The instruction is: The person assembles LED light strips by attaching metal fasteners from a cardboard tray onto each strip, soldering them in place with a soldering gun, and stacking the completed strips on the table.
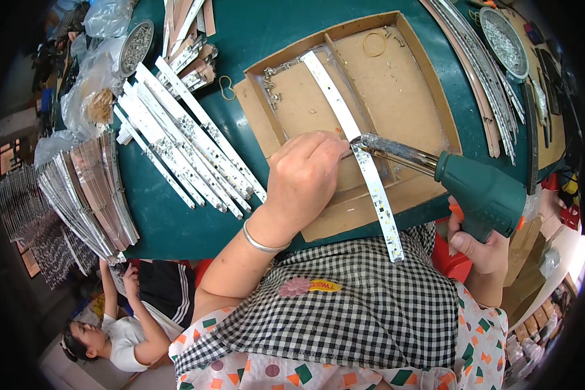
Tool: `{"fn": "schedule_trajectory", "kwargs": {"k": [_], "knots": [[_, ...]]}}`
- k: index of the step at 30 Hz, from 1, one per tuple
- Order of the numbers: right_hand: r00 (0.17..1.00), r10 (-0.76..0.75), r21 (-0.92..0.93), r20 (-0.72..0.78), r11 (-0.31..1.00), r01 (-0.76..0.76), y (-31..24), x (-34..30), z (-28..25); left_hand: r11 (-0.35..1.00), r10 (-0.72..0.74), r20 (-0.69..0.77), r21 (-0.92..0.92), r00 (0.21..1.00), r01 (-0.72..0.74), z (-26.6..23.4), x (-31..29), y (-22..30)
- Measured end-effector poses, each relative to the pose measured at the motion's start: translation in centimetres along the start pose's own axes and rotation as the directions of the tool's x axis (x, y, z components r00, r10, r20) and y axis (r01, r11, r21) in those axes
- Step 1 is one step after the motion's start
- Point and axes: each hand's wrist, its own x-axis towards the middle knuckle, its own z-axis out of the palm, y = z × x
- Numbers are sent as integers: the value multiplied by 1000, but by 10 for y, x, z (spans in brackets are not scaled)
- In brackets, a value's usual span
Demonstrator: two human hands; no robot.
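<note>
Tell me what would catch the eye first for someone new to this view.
Probably the green soldering gun at right, gripped by the right hand, its metal tip at a white LED strip beside the left hand's fingertips. That strip lies across a divided cardboard tray; left of it, similar strips lie bunched on the green table.

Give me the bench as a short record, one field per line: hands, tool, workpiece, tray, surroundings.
Left hand: fingertips pinched beside the strip; any held part unclear
Right hand: grips the handle of the green soldering gun
Gun tip: at the strip near the left fingertips; contact unclear
Workpiece: white LED strip, laid across the tray, lower end over the near edge
Tray: divided cardboard tray
Left of tray: pile of LED strips
</note>
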Motion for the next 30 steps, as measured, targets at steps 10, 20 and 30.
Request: {"fn": "schedule_trajectory", "kwargs": {"k": [10, 20, 30], "knots": [[1000, -5, -32, 24, 999, 6, 6, -3, -7, 1000, 10, -3, 7, 1000, -10, 1, -1, -1], [980, -140, 238, -144, 956, 172, 3, 7, -6, 1000, 14, -24, -6, 1000, -15, -2, -1, 1], [816, -454, -118, -357, 889, 443, -20, 28, -25, 992, 110, 136, -85, 985, -99, -39, 12, 31]]}}
